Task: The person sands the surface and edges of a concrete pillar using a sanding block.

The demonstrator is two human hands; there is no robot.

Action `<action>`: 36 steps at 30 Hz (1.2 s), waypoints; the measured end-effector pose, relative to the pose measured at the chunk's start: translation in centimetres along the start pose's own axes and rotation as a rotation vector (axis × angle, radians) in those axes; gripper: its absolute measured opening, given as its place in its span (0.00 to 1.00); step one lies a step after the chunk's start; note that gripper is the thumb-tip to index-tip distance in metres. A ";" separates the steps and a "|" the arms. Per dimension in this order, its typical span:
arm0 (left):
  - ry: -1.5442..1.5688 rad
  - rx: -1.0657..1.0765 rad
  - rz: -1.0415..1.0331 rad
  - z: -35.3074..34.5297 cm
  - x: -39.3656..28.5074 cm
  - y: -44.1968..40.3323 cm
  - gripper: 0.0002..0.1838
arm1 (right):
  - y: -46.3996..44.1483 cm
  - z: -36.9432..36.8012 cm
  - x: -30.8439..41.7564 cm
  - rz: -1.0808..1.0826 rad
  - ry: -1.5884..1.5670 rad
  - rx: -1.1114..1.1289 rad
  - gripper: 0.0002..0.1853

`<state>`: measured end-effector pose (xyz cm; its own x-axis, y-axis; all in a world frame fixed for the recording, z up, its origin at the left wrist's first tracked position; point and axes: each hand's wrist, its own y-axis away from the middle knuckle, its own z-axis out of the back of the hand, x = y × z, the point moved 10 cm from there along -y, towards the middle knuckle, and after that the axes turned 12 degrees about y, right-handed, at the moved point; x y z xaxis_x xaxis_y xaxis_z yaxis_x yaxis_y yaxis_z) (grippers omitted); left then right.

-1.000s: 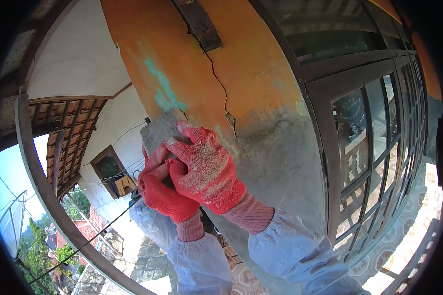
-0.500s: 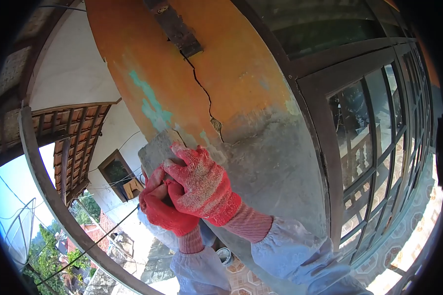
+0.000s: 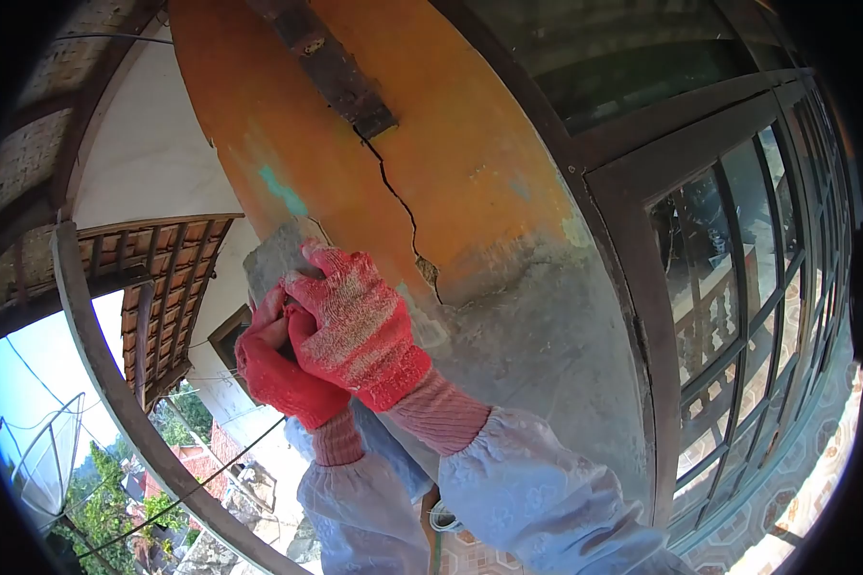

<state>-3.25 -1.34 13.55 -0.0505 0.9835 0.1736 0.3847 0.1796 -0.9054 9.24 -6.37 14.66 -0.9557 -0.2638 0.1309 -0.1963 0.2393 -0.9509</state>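
Observation:
Both hands wear red gloves and come together at the left edge of the orange and grey wall [image 3: 470, 172]. A flat grey slab-like tool [image 3: 276, 257] rises above the fingers, lying against the wall near a turquoise paint patch [image 3: 283, 192]. My left hand [image 3: 283, 369] is closed around its lower part, which the fingers mostly hide. My right hand [image 3: 355, 331] presses on the tool from the right, fingers bent over its lower edge. A crack [image 3: 393, 192] runs down the wall to a small chipped hole [image 3: 428, 272], right of the hands.
A dark wooden beam [image 3: 331, 72] sits above the crack. On the right stands a dark-framed glass door [image 3: 719, 287]. To the left are a curved rail [image 3: 115, 383], a tiled roof [image 3: 168, 287] and a satellite dish [image 3: 53, 470]. A cable [image 3: 192, 489] crosses the lower left.
Both hands and the grey tool have shifted left and slightly up in view, now covering part of the turquoise patch. The camera view has also moved.

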 end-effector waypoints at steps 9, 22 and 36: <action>0.291 0.027 0.033 -0.2 1.1 2.5 0.08 | 2.0 0.9 -0.9 0.065 0.007 -0.023 0.19; 0.200 0.122 0.052 -2.7 -1.2 2.4 0.09 | 0.3 3.9 -1.6 0.087 0.164 0.049 0.17; 0.439 0.094 0.022 -6.2 0.1 -4.0 0.02 | -6.0 2.7 0.2 0.278 0.299 -0.125 0.12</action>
<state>0.95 -2.06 19.59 0.3605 0.8887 0.2833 0.2944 0.1797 -0.9386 10.86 -10.42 19.63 -0.9940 0.1049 -0.0327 0.0703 0.3791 -0.9227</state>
